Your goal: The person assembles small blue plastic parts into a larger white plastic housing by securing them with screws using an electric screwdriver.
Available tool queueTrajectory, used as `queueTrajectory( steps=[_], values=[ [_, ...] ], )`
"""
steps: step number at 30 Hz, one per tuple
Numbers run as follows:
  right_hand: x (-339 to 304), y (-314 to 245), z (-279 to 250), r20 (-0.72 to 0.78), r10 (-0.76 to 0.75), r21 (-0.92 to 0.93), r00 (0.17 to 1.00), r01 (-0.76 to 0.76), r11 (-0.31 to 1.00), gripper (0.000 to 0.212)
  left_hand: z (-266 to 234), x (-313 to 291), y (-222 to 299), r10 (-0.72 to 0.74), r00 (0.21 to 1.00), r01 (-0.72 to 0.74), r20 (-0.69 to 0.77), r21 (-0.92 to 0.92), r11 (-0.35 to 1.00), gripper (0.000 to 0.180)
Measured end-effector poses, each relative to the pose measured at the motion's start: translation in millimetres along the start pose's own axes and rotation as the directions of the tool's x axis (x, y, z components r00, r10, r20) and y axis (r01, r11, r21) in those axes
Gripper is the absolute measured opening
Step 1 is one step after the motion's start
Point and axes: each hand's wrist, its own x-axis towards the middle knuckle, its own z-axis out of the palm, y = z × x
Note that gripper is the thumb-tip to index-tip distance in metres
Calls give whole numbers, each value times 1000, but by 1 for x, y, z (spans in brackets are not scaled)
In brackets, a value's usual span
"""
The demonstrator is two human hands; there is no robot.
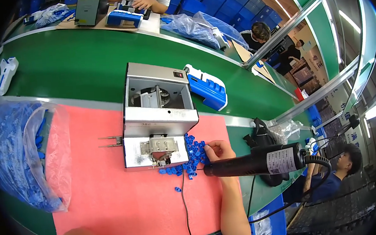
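Pink mat [128, 201]: right hand [219, 151] fingers pinched in blue caps [191, 155] pile, touching.

Green conveyor belt [82, 59] runs 9 to 3 o'clock; pink mat [114, 194] on surface; blue crates [214, 0] at 1 o'clock; strip lights [348, 21] overhead.

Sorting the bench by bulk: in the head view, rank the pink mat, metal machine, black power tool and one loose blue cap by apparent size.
1. pink mat
2. metal machine
3. black power tool, nearer the camera, so less sure
4. blue cap

Clear bag of blue parts [20, 152] left; white label [281, 160] on black tool.
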Motion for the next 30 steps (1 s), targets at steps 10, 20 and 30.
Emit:
queueTrajectory(
  steps=[10, 20, 30],
  values=[
    [-1, -2, -2, -10, -46, 49, 999, 46, 998, 14, 3, 7, -11, 9, 1000, -11, -25, -78, 997, 13],
    [1, -6, -3, 9, 9, -24, 1000, -9, 1000, 13, 6, 15, -23, 14, 998, -22, -57, -134, 991, 13],
    [0, -2, -3, 18, -7, -32, 1000, 8, 999, 14, 0, 27, -34, 24, 998, -36, -63, -199, 979, 13]
  ],
)
